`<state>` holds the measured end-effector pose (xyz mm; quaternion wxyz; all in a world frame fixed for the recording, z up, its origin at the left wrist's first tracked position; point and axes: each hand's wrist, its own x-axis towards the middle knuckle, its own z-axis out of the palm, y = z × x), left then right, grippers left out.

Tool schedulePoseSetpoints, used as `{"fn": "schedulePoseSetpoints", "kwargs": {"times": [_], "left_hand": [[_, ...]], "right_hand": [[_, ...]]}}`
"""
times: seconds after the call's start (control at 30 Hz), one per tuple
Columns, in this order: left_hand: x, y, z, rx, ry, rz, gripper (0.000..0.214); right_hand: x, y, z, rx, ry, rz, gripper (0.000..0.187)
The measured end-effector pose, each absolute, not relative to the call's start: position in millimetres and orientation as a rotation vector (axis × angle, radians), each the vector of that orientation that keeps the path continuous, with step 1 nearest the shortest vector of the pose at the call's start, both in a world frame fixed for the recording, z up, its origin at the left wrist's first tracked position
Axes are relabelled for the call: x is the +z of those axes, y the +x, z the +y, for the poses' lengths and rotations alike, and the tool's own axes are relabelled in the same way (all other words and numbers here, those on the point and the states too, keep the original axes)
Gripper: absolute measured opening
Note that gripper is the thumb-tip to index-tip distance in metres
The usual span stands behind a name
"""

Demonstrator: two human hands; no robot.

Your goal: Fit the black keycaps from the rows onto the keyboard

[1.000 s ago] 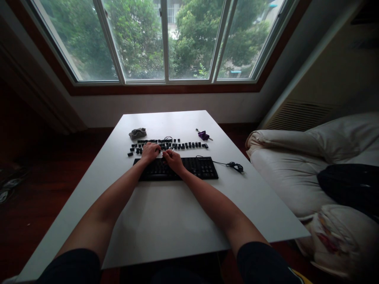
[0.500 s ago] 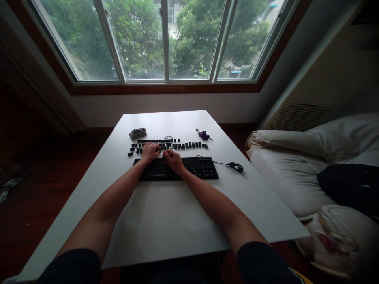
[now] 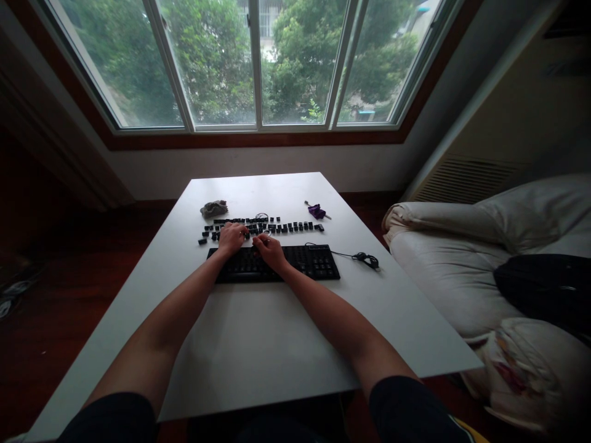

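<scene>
A black keyboard (image 3: 314, 263) lies across the white table (image 3: 258, 344) in front of me. Beyond it, loose black keycaps (image 3: 295, 227) stand in uneven rows. My left hand (image 3: 232, 238) is bent over the keyboard's far left edge, its fingers curled at the nearest keycaps; a small dark piece shows by the fingertips. Beside it on the right, my right hand (image 3: 270, 251) is closed in a pinch above the keyboard's far edge. What sits in that pinch is too small and dark to make out. The hands are close together but apart.
A grey crumpled cloth (image 3: 213, 209) lies at the back left. Toward the back right is a small purple item (image 3: 316, 211) with a thin rod. The coiled cable (image 3: 366, 259) rests right of the keyboard. A pale sofa (image 3: 443, 258) flanks the table; a window is ahead.
My left hand has shifted slightly left and its fingers have moved a little away from my right hand. The right hand is nearly still. The keyboard and keycap rows look the same.
</scene>
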<state>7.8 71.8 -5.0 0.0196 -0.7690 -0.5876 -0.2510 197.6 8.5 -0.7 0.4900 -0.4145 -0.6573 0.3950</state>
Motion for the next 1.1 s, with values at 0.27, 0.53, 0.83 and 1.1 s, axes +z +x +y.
{"fn": "schedulePoseSetpoints", "kwargs": {"times": [0.27, 0.53, 0.83, 1.1], "left_hand": [[-7.3, -7.1, 69.0, -0.806, -2.327, -1.918, 0.037], [-10.6, -10.3, 64.6, -0.802, -2.353, -1.920, 0.038], [-9.3, -8.8, 62.4, -0.808, -2.371, -1.885, 0.035], [-9.9, -8.3, 61.5, -0.832, -2.393, -1.826, 0.035]], "right_hand": [[-2.5, 198.1, 10.1, 0.999, -1.011, -1.578, 0.046], [-3.5, 197.0, 11.8, 1.002, -1.028, -1.588, 0.046], [-5.0, 196.9, 12.9, 1.001, -1.000, -1.600, 0.045], [-2.8, 196.6, 11.4, 0.997, -1.029, -1.609, 0.044]]}}
